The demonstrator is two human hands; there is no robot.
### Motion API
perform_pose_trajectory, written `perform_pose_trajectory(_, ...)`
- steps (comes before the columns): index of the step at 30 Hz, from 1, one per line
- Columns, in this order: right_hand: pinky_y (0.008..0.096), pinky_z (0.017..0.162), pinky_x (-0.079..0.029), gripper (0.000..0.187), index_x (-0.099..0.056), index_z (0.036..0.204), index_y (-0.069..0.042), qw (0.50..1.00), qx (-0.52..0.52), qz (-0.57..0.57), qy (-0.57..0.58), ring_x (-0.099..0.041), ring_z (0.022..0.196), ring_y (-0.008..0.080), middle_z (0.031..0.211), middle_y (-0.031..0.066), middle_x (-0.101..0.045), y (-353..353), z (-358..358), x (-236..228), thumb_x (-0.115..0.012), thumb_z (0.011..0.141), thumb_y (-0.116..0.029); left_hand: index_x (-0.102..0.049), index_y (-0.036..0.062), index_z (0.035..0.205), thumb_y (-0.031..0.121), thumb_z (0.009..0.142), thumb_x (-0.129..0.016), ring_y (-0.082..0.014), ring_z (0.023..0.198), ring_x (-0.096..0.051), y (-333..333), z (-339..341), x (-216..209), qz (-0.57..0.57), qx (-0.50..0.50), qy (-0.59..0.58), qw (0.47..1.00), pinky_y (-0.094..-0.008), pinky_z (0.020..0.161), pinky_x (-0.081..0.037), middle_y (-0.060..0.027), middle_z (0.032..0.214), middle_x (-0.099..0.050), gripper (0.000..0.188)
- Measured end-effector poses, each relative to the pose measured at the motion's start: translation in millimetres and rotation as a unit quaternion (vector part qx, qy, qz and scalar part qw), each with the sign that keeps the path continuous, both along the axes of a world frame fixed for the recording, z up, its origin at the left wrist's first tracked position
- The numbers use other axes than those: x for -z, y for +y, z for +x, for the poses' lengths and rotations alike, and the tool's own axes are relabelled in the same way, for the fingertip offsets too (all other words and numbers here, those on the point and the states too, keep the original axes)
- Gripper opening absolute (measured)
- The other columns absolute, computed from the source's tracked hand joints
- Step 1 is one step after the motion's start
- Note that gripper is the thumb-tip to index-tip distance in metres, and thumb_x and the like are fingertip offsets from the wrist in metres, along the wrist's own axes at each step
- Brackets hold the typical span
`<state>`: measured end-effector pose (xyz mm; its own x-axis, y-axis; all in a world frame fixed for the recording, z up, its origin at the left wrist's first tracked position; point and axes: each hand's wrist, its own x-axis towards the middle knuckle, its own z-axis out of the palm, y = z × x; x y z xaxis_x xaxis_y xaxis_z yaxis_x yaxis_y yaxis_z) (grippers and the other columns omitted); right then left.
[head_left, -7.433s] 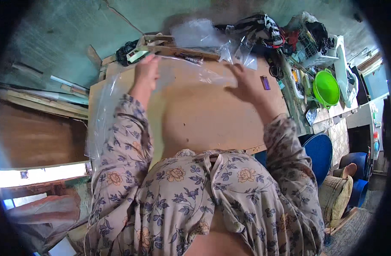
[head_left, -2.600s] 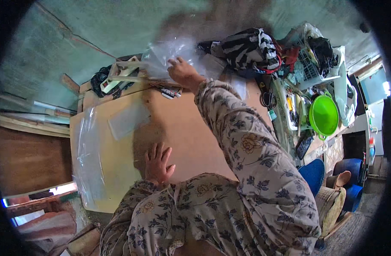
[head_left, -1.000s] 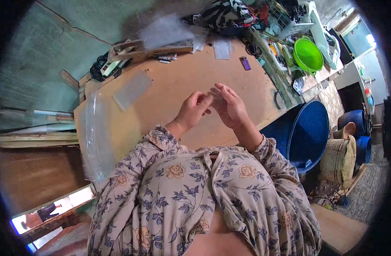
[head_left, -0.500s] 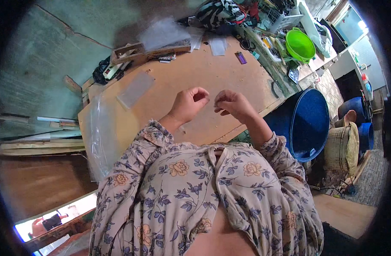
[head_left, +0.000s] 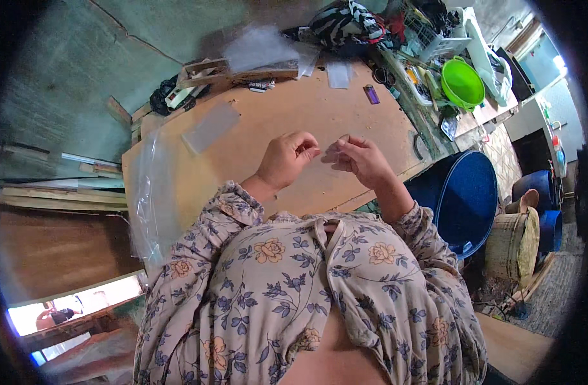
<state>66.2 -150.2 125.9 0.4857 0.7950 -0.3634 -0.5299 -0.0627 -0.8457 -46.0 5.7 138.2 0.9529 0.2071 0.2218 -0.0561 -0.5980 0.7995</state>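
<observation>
My left hand [head_left: 287,157] is raised over the tan board [head_left: 294,112], thumb and fingertips pinched together. Facing it across a small gap is my right hand [head_left: 361,160], its fingers also closed to a pinch. What either pinch holds, if anything, is too small or too clear to make out. Beyond my left hand a clear plastic bag [head_left: 210,128] lies flat on the board. A longer clear plastic sheet [head_left: 154,199] hangs along the board's left edge.
At the back lie a stack of clear bags [head_left: 262,48], a smaller clear bag [head_left: 339,74] and a small purple object [head_left: 371,94]. Back right stands a green basin [head_left: 463,83]. A big blue drum [head_left: 467,199] is close to my right forearm.
My right hand has turned slightly, its fingers now pointing more toward the left hand. The left hand's fingertips have shifted a little to the right and down. The view has tilted slightly.
</observation>
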Motion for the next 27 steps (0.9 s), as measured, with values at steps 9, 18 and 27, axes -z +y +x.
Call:
perform_pose_trajectory(9,0.0276,0.059,-0.047,0.015,-0.050,0.085,-0.006,0.990,0.126,0.030,0.050,-0.058,0.069,0.0169,0.074,0.0032,-0.055,5,5,15,-0.046,0.088,-0.020,-0.054,0.0052,0.081,0.008,0.072,-0.063,-0.0214,0.059,-0.055,-5,-3,2,0.052,-0.053,-0.135,0.988,-0.0295,0.053,-0.043,-0.0077,0.068,-0.056,0.013)
perform_pose_trajectory(18,0.0244,0.054,-0.047,0.009,-0.050,0.091,-0.007,0.993,0.090,0.076,0.008,-0.057,0.064,0.0132,0.074,0.0014,-0.055,-2,28,20,-0.053,0.083,-0.011,-0.057,0.0062,0.080,0.001,0.071,-0.060,-0.0218,0.067,-0.056,-2,-2,6,0.066,-0.042,-0.150,0.986,-0.0287,0.059,-0.045,-0.0078,0.075,-0.056,0.010)
perform_pose_trajectory(27,0.0254,0.063,-0.047,0.024,-0.048,0.100,-0.003,0.996,0.075,0.053,-0.010,-0.056,0.069,0.0130,0.077,0.0015,-0.055,-2,46,31,-0.056,0.078,-0.002,-0.056,0.0072,0.075,-0.001,0.066,-0.064,-0.0196,0.068,-0.056,14,-12,22,0.078,-0.066,-0.139,0.985,-0.0279,0.058,-0.045,-0.0058,0.073,-0.055,0.014)
